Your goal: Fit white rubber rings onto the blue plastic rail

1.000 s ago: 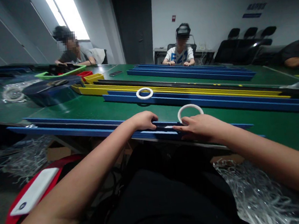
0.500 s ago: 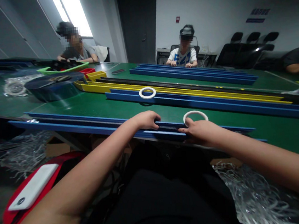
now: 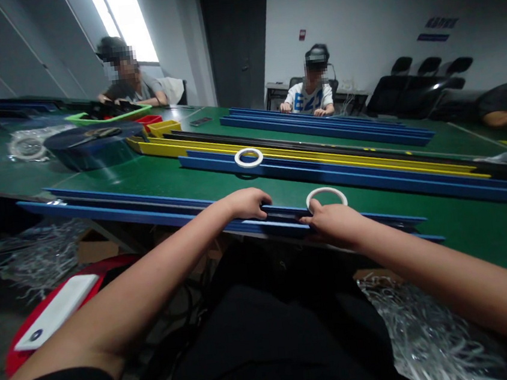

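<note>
A long blue channel strip (image 3: 147,212) lies along the near edge of the green table (image 3: 153,179). My left hand (image 3: 250,203) is at its middle, fingers curled over the channel; what lies between the fingertips is too small to tell. Just right of it, my right hand (image 3: 329,221) has its index finger pointing into the channel and its thumb raised against a white tape ring (image 3: 325,196), which stands tilted behind the hand. Another white ring (image 3: 249,158) rests on a second blue strip (image 3: 346,171) farther back.
Behind lie yellow strips (image 3: 323,158) and more blue strips (image 3: 310,125). A large dark roll (image 3: 95,147), a green tray (image 3: 136,112) and a yellow bin (image 3: 164,128) are at the left. People sit across the table and at the far right.
The right hand and its tape ring have shifted slightly left in the view. The left hand keeps nearly the same place and pose.
</note>
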`<state>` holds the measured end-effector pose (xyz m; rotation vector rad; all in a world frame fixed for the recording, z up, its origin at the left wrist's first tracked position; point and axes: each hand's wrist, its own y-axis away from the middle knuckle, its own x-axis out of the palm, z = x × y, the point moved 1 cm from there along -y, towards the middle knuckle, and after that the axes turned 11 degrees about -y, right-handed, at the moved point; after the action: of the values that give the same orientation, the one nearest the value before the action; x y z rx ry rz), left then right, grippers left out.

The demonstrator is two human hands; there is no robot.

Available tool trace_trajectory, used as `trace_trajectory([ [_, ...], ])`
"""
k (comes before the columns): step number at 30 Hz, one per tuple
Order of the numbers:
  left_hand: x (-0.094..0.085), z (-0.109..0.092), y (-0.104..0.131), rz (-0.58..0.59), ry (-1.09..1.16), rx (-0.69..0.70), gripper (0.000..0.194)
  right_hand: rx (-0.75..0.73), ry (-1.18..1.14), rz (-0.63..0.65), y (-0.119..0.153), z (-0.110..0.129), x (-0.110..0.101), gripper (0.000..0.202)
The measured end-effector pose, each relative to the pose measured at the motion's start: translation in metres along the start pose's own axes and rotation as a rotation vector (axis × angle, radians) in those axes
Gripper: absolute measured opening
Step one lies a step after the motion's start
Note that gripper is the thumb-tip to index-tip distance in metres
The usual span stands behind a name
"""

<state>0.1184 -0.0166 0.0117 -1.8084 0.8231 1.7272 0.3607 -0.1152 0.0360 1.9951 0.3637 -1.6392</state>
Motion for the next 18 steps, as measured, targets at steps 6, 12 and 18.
trace_trajectory([
  [6, -0.009, -0.014, -0.013, 0.072, -0.107, 0.033, 0.044, 0.007, -0.014, -0.011, 0.003, 0.002, -0.001, 0.051],
  [12, -0.004, -0.041, -0.033, 0.029, -0.130, 0.115, 0.039, 0.009, 0.011, -0.028, 0.006, 0.000, 0.003, 0.054],
  [18, 0.003, -0.042, -0.033, -0.013, -0.095, 0.080, 0.039, -0.041, 0.028, -0.007, 0.023, -0.021, -0.004, 0.062],
])
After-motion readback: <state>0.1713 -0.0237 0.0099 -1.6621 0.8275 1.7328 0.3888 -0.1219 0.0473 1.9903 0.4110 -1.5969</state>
